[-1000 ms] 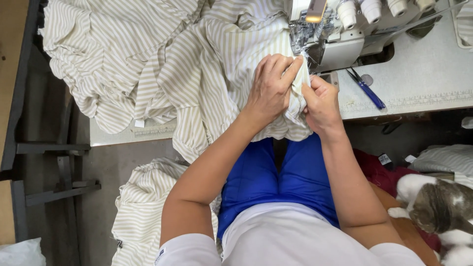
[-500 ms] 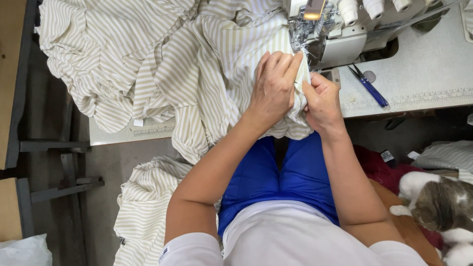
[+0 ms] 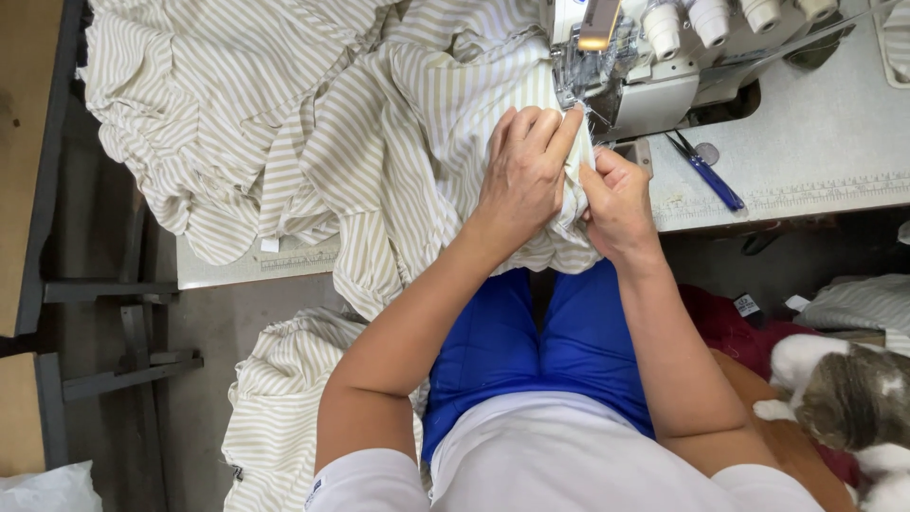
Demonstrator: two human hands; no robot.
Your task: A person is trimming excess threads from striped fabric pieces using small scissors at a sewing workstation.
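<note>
Starting closest to the camera: white shirt and bright blue trousers [image 3: 531, 351] fill the bottom of the view; a grey-and-white cat [image 3: 848, 393] is curled up at the lower right, just beside the person's right arm, not touching any of the work.

Then the hands; the left hand [image 3: 524, 171] lies flat-ish on top of the cream-and-beige striped cotton fabric [image 3: 417, 142], fingers close together and stretched forward, fingertips almost at the machine's foot; the right hand [image 3: 616, 204] is curled shut, pinching a bunched edge of the same fabric against the left hand's side.

What's changed from a second ago, as far as I can see: not much in the grip; both hands have crept a little toward the needle area and the left fingers look more extended, so I'd guess the seam edge is being fed in bit by bit; that's my read, not something I can see stitch by stitch.

Past the hands, the fabric spills over the pale grey table [image 3: 806, 142] edge to the left and down to the floor; blue-handled thread snips [image 3: 706, 175] lie on the table right of the hands, near but apart; furthest out is the white overlock sewing machine [image 3: 664, 85] with thread cones on top, the fabric tucked right under its foot.
</note>
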